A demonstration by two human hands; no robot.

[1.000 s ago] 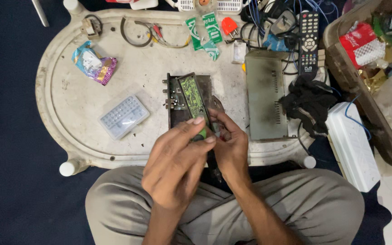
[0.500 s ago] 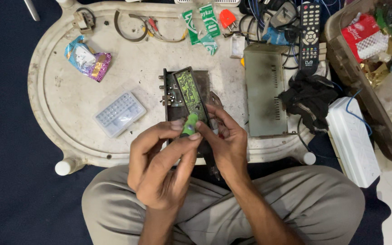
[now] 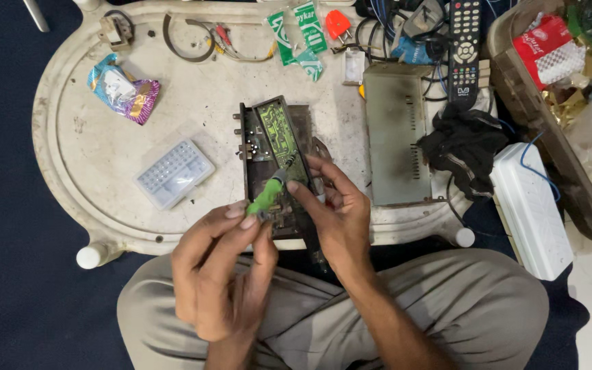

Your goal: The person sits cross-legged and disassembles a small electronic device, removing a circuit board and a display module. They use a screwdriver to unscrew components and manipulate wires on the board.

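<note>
Even, fairly bright overhead light, soft shadows under hands, sharp centre, slight wide-angle bend at edges

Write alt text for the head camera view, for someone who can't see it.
Seen from above, a seated person's left hand holds a green-handled tool to a green circuit board in an open black casing, steadied by the right hand, on a cluttered white oval table.

The left hand [image 3: 224, 274] is raised over the lap, back to the camera, thumb and forefinger pinched together at the top. The right hand [image 3: 334, 212] reaches in from the right, fingers curled, forefinger stretched toward the left fingertips. Both forearms rise between the crossed legs.
</note>
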